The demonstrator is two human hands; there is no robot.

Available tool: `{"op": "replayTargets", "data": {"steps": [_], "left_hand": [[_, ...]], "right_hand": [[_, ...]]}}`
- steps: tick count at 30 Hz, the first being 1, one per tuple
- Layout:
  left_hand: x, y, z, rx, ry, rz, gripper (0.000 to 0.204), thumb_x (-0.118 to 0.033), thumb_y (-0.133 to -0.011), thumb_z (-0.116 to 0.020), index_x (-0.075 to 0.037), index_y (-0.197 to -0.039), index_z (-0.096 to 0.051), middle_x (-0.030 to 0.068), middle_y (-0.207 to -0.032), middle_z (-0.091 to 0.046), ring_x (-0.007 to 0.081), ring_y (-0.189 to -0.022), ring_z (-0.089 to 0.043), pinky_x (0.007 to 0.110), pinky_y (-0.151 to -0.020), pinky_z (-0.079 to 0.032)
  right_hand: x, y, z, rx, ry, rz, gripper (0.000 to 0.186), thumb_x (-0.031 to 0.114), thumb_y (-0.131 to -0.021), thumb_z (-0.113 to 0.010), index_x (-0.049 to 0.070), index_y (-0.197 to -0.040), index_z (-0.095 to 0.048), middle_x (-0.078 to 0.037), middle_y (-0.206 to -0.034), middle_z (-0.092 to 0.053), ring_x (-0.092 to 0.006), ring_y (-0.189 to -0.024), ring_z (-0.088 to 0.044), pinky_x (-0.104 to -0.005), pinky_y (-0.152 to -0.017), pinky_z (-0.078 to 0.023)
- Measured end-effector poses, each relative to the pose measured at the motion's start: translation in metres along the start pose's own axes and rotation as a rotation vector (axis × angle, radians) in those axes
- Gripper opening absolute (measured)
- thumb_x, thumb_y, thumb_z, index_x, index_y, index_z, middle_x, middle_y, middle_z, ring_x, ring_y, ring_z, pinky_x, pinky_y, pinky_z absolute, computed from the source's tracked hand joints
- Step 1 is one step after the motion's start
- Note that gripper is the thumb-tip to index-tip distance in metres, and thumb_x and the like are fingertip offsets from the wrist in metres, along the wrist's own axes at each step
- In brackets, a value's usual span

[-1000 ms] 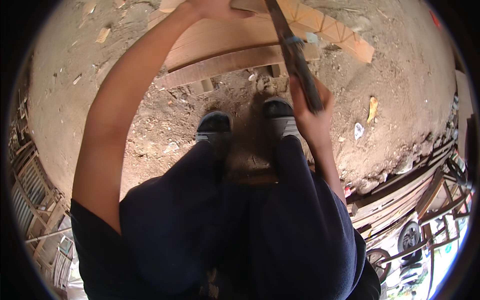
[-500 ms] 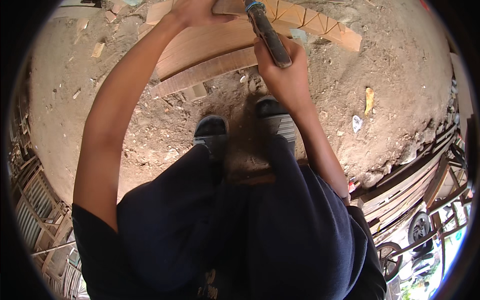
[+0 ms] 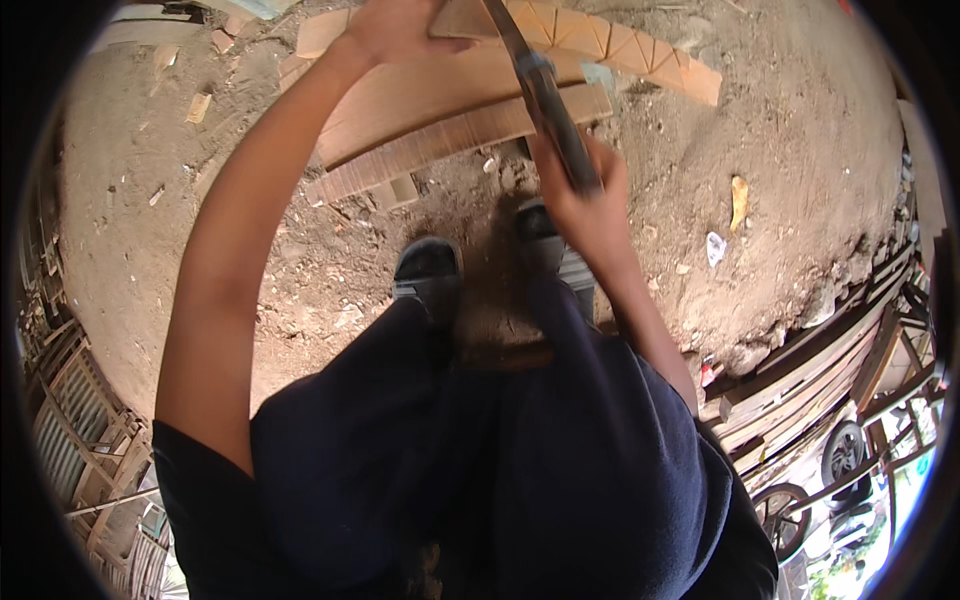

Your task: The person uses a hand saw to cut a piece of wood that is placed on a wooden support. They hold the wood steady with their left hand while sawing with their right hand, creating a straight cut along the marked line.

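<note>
1. At half past one from the middle of the view, the dark handle of a long tool (image 3: 562, 130) is clenched in the grip of the right hand (image 3: 588, 195).
2. From there, the tool's blade is slanted toward eleven o'clock and cut off by the upper edge.
3. The right forearm (image 3: 640, 295) is angled up from about four o'clock.
4. Near half past eleven, the left hand (image 3: 398, 32) is laid over the wood, thumb stretched toward three o'clock; whether its grip is closed cannot be told.
5. The left arm (image 3: 232, 250) is bowed wide past ten o'clock.
6. Around one o'clock, a notched wooden piece (image 3: 625, 48) is seen beyond a broad board (image 3: 440, 95).
</note>
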State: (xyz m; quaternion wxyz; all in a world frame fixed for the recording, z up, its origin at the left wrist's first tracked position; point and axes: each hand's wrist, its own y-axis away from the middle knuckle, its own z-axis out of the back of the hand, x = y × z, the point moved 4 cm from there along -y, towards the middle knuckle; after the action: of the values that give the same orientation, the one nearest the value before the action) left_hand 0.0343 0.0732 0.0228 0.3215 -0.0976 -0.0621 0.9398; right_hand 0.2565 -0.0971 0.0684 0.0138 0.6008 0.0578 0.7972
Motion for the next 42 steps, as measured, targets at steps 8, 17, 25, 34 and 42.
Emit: {"op": "replayTargets", "data": {"steps": [8,17,25,34,42], "left_hand": [[-0.004,0.004,-0.001,-0.013,-0.021,-0.006,0.074,-0.052,-0.067,-0.076,0.007,-0.107,-0.057,0.0275,-0.106,-0.06,0.0422,-0.104,-0.056,0.048,-0.093,-0.045],[-0.009,0.001,-0.002,0.029,0.001,0.044,0.074,-0.054,-0.068,-0.075,0.007,-0.107,-0.058,0.028,-0.107,-0.059,0.0416,-0.105,-0.056,0.047,-0.092,-0.045],[-0.003,0.005,-0.007,-0.035,-0.068,-0.003,0.076,-0.054,-0.068,-0.075,0.008,-0.108,-0.057,0.0267,-0.107,-0.06,0.0416,-0.103,-0.057,0.048,-0.092,-0.046],[-0.003,0.004,0.0,-0.051,-0.047,-0.015,0.071,-0.054,-0.067,-0.076,0.006,-0.101,-0.058,0.0265,-0.101,-0.061,0.0418,-0.098,-0.059,0.048,-0.088,-0.047],[-0.009,-0.002,0.004,0.085,0.017,0.005,0.068,-0.051,-0.067,-0.076,0.006,-0.099,-0.059,0.026,-0.099,-0.062,0.0404,-0.097,-0.059,0.047,-0.086,-0.048]], "right_hand": [[0.013,-0.021,-0.009,0.045,-0.001,0.007,0.016,0.013,-0.09,-0.062,-0.002,-0.083,-0.061,-0.005,-0.058,-0.053,-0.0085,-0.055,-0.049,-0.0299,-0.051,-0.04],[0.012,-0.016,-0.003,0.037,0.031,-0.022,0.012,0.008,-0.089,-0.061,-0.003,-0.086,-0.064,-0.006,-0.06,-0.057,-0.0108,-0.055,-0.054,-0.0309,-0.053,-0.045],[0.008,0.021,0.009,-0.04,0.019,-0.013,0.014,0.011,-0.088,-0.061,-0.003,-0.09,-0.066,-0.009,-0.062,-0.059,-0.0113,-0.059,-0.058,-0.0308,-0.056,-0.046],[0.0,0.004,0.003,-0.009,-0.006,0.032,0.014,0.011,-0.088,-0.063,-0.002,-0.082,-0.062,-0.006,-0.061,-0.057,-0.0092,-0.056,-0.051,-0.0291,-0.052,-0.043],[0.014,-0.024,-0.002,0.025,0.04,-0.013,0.018,0.014,-0.091,-0.062,-0.004,-0.092,-0.067,-0.003,-0.063,-0.057,-0.0075,-0.058,-0.05,-0.0276,-0.052,-0.04]]}}
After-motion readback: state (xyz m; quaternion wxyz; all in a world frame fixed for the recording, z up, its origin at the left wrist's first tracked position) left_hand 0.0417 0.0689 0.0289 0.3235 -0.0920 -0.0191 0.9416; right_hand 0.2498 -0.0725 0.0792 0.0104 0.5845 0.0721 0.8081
